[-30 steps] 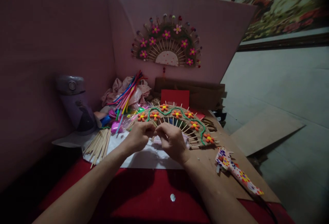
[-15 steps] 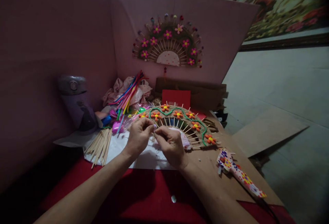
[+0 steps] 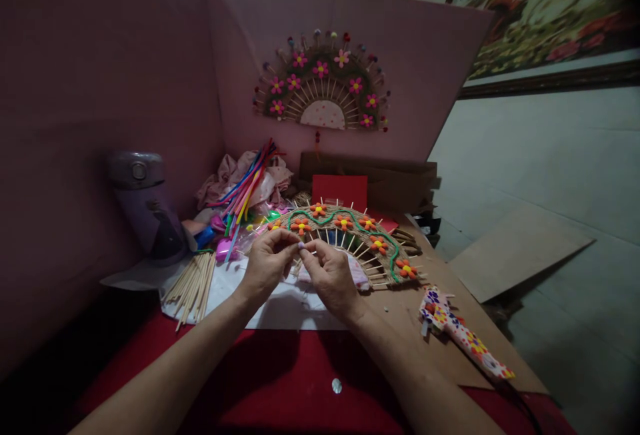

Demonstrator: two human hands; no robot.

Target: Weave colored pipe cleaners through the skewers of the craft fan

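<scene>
Over the red surface (image 3: 280,382), from the head view, I see my left hand (image 3: 267,265) and right hand (image 3: 330,278) meeting fingertip to fingertip, pinching one tiny pale bead (image 3: 301,245) between them. Just behind them lies the half-round stick fan (image 3: 350,235) with its orange flowers and green cord, resting partly on white paper (image 3: 285,305). A bundle of bare sticks (image 3: 193,283) lies to the left, a flowered glue gun (image 3: 463,334) to the right, and a finished fan (image 3: 323,82) hangs on the pink board.

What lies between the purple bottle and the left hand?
In the head view, a bundle of wooden sticks lies between the purple bottle and the left hand.
</scene>
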